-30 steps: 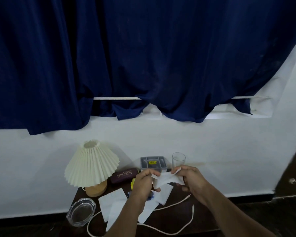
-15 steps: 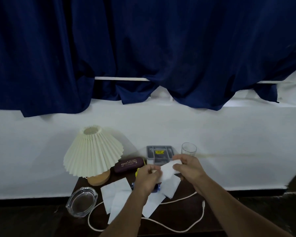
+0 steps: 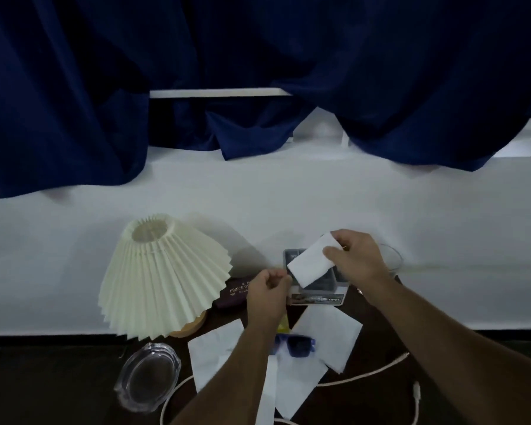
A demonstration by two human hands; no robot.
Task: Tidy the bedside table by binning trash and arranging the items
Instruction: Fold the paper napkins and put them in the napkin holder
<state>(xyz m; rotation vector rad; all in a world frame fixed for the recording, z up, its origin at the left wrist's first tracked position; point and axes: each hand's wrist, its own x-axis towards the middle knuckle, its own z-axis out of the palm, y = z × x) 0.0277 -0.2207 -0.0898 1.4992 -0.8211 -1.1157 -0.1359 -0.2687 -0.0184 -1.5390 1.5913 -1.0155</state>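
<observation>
My right hand [image 3: 357, 262] pinches a folded white tissue [image 3: 310, 265] above the back of the dark bedside table [image 3: 377, 342]. My left hand [image 3: 269, 291] is curled just left of the tissue's lower corner; I see nothing held in it. Several flat white tissues [image 3: 330, 335] lie on the table under my forearms. Among them sit blue sunglasses [image 3: 296, 346]. A grey organiser box [image 3: 318, 291] stands behind the held tissue, partly hidden by it.
A pleated cream lamp [image 3: 163, 277] fills the table's left back. In front of it sits a glass ashtray [image 3: 147, 377]. A dark glasses case [image 3: 233, 291] lies beside the lamp, a drinking glass [image 3: 393, 259] behind my right hand, a white cable [image 3: 365, 375] across the front.
The tissue went from stretched between both hands to folded smaller, now held by my right hand alone, a little higher. The view has tilted down and closer to the table.
</observation>
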